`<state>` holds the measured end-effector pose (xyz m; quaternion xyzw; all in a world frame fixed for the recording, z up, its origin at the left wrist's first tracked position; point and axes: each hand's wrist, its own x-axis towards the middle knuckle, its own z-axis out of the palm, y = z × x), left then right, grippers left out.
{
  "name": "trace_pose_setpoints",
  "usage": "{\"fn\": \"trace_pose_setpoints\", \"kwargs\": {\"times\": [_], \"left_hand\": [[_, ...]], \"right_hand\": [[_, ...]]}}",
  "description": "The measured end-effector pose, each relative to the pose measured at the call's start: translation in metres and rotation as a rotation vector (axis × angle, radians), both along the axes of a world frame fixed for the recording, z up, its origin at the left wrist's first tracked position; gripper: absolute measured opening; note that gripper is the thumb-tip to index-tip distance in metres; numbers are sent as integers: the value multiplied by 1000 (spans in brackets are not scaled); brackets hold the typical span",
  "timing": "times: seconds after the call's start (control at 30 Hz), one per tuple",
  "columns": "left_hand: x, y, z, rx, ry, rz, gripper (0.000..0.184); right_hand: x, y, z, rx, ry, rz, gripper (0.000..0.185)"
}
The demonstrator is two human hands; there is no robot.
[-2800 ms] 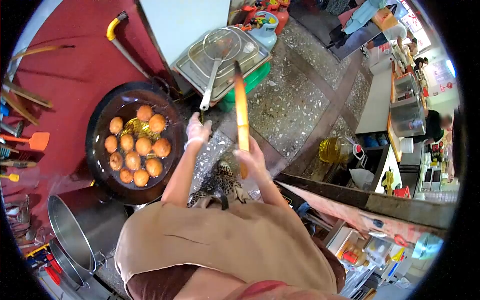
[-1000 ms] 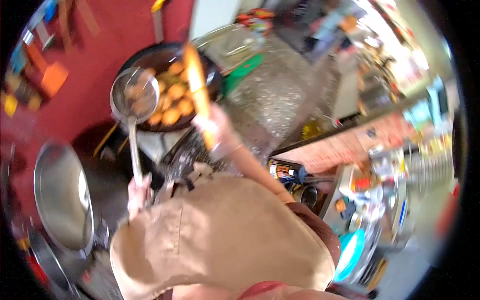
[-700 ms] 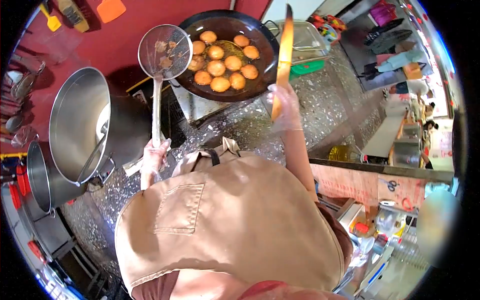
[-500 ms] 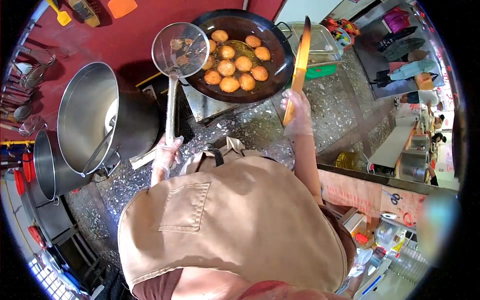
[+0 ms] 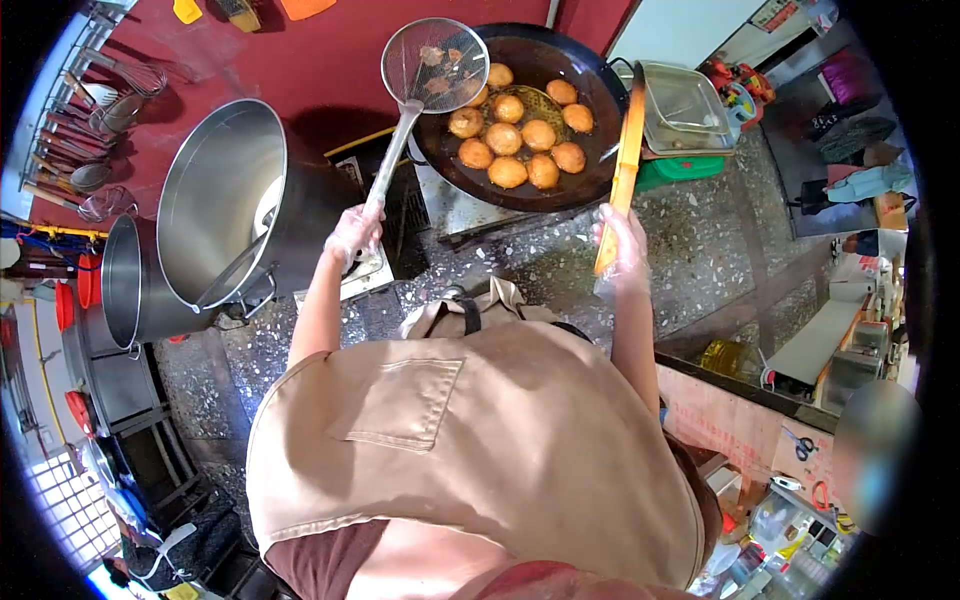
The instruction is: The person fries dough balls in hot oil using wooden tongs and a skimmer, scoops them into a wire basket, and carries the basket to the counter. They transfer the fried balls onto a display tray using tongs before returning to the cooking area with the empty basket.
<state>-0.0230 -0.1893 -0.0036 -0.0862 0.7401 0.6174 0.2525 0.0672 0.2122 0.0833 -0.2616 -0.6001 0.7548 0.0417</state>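
Beyond left hand (image 5: 354, 233) and right hand (image 5: 627, 242), fried balls (image 5: 504, 138) in a wok (image 5: 605, 105).
Left grips a mesh skimmer (image 5: 412, 106), right a bamboo utensil (image 5: 627, 165); best keep the skimmer level.

Strainer (image 5: 435, 65): round metal mesh, brown scraps (image 5: 432, 56) on it, handle slanting back into left hand (image 5: 355, 234). Wooden stick (image 5: 628, 150): long, dark tip pointing away, in right hand (image 5: 622, 243).

Room lies open over the floor (image 5: 500, 245) between my left hand (image 5: 355, 235) and right hand (image 5: 622, 243). From my left, the tall pot (image 5: 210, 205) blocks nine o'clock, the strainer (image 5: 432, 78) one, the wok (image 5: 598, 112) two. From my right, the stick (image 5: 626, 165) fills twelve, the tray (image 5: 690, 140) one; three is open floor.
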Motion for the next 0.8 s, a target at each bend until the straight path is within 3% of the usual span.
{"fn": "trace_pose_setpoints", "kwargs": {"times": [0.5,0.67,0.8], "left_hand": [[-41,-54,-15,-119,-106,-69,44],[-45,-40,-1,-355,-118,-71,49],[-50,-40,-15,-405,-107,-42,51]], "right_hand": [[30,11,-21,-89,18,-99,29],[27,1,-24,-59,35,-93,24],[27,-5,-16,-61,57,-25,24]]}}
